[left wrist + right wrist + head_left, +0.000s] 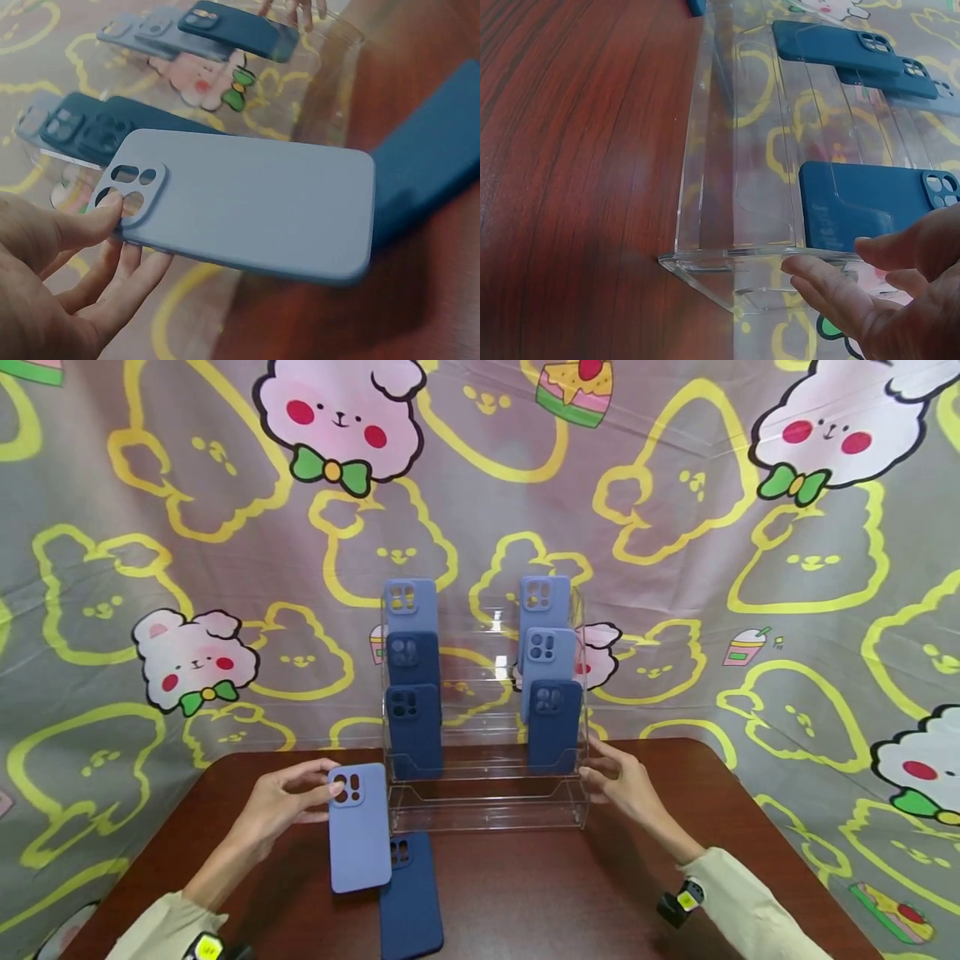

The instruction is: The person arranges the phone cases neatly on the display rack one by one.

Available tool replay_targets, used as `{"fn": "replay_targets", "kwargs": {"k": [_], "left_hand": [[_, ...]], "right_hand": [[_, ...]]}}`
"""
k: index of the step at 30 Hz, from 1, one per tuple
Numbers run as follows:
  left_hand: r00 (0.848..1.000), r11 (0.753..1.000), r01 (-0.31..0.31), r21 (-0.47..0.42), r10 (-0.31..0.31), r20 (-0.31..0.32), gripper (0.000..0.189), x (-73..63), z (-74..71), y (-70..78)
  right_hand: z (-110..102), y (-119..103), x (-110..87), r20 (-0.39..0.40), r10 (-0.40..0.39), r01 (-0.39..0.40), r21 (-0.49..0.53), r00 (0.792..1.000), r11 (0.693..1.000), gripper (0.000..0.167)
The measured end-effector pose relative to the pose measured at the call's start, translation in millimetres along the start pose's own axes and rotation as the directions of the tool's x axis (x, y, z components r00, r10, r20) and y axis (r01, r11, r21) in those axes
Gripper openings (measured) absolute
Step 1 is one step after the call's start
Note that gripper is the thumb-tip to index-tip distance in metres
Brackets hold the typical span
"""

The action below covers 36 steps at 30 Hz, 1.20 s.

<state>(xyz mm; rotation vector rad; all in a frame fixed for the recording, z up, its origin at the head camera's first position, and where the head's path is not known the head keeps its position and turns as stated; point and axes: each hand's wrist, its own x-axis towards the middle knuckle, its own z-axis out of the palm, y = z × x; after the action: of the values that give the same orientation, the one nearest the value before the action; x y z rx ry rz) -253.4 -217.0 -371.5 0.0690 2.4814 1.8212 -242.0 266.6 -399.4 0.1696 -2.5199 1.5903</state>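
My left hand (288, 797) holds a light blue phone case (360, 852) by its camera end, in front of the clear stand's left side. In the left wrist view the thumb presses at the camera cutouts, with fingers behind the case. A dark blue phone case (412, 902) lies on the table below, partly hidden by the held one. At the clear tiered display stand (487, 816), my right hand (618, 781) rests against the right side. Its fingertips (802, 268) touch the stand's side edge in the right wrist view, and the fingers look nearly straight.
On the stand's left, a light blue case (416, 614) stands above two dark blue cases (416, 735). The right column has two light blue cases (551, 668) and a dark blue case (555, 735) lowest. Behind the brown table (525, 893) hangs a patterned cloth (480, 518).
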Motion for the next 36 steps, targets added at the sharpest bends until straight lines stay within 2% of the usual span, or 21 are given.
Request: {"fn": "replay_targets", "kwargs": {"k": [4, 8, 12, 16, 22, 27, 33, 36], "left_hand": [[0.995, 0.995, -0.095, 0.026, 0.095, -0.003, 0.056, 11.1, 6.1, 24.4], [0.979, 0.979, -0.202, 0.027, 0.202, -0.012, 0.052, 23.5, 17.1, 46.2], [0.963, 0.965, -0.262, 0.024, 0.263, -0.053, 0.046, 32.5, 31.5, 54.5], [0.946, 0.951, -0.308, 0.005, 0.307, -0.101, 0.041, 38.5, 45.1, 54.6], [0.934, 0.939, -0.341, -0.051, 0.332, -0.13, 0.039, 43.9, 59.9, 53.7], [0.928, 0.932, -0.357, -0.058, 0.346, -0.136, 0.036, 45.3, 68.9, 49.8], [0.949, 0.957, -0.288, -0.044, 0.279, -0.145, 0.036, 39.6, 75.3, 33.7], [0.954, 0.963, -0.264, -0.059, 0.252, -0.16, 0.035, 36.4, 77.6, 25.7]], "right_hand": [[-0.2, -0.4, -0.9, 0.003, 0.0, 0.0, -0.009, 1.0, 1.0, 0.061], [0.0, 1.1, -1.5, -0.006, 0.011, -0.011, -0.004, 1.0, 1.0, 0.062], [0.6, 3.5, -1.9, -0.005, 0.007, -0.007, 0.004, 1.0, 1.0, 0.062], [0.6, 5.4, -1.3, -0.004, -0.005, 0.005, 0.008, 1.0, 1.0, 0.061], [-0.5, 7.1, 2.4, -0.016, -0.011, 0.011, -0.012, 1.0, 1.0, 0.06], [-0.9, 6.3, 2.3, -0.019, -0.013, 0.012, -0.014, 1.0, 1.0, 0.06], [0.0, 5.7, 1.1, -0.025, -0.022, 0.022, -0.009, 0.999, 1.0, 0.059], [0.4, 5.3, 1.8, -0.025, -0.024, 0.024, -0.018, 0.999, 1.0, 0.059]]}}
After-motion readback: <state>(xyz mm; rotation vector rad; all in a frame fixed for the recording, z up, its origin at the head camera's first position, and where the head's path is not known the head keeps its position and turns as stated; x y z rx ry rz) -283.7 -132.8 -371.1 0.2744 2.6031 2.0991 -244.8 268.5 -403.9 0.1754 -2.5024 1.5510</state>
